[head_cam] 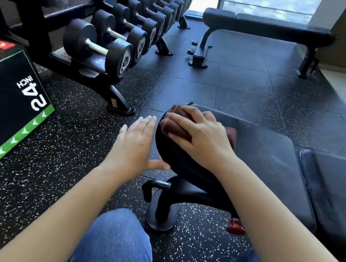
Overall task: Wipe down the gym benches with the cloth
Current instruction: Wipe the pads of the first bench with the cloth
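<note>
Brown cloth (172,130) lies bunched on the end of the near bench (265,160) under the right hand (201,135), fingers slightly spread, pressing; left hand (136,145) alongside, fingers straight together; cloth looks soft, light; best palmed from above.

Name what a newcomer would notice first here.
Centre frame, the right hand presses a brown cloth onto the rounded end of the near bench, with the left hand open just beside that end. At upper left a long dumbbell rack runs into the distance, and a second bench stands at upper right.
</note>
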`<state>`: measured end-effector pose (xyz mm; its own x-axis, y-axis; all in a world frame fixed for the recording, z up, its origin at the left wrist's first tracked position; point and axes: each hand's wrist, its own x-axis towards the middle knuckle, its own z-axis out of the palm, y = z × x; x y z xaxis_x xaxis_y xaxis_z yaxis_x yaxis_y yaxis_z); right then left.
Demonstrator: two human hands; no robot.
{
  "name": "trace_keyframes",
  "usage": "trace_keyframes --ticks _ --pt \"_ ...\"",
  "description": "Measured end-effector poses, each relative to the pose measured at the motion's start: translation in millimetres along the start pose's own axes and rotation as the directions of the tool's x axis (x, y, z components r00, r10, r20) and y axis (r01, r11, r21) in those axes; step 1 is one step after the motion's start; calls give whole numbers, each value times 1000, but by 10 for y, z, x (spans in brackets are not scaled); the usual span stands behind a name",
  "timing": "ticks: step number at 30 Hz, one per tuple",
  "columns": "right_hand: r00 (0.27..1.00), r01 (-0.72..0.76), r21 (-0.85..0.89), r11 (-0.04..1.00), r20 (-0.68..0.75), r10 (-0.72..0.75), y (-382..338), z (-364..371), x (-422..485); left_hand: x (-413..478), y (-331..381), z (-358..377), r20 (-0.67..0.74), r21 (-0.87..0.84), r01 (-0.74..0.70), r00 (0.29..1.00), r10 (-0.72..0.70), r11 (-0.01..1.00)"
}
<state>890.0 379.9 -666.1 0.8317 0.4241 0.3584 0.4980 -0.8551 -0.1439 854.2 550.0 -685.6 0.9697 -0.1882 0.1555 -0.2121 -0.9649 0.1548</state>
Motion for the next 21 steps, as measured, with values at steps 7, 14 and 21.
trace_keyframes --ticks 7,14,21 --pt "974 137 -142 980 -160 -159 -89 25 -616 -157 -105 47 -52 64 -76 995 80 995" --pt "994 9 -499 867 -92 -63 -606 273 -295 -356 -273 52 -148 59 -126 980 133 990" --pt "961 42 -511 858 -216 -176 -371 277 -696 -451 -218 31 -149 14 -190 970 190 982"
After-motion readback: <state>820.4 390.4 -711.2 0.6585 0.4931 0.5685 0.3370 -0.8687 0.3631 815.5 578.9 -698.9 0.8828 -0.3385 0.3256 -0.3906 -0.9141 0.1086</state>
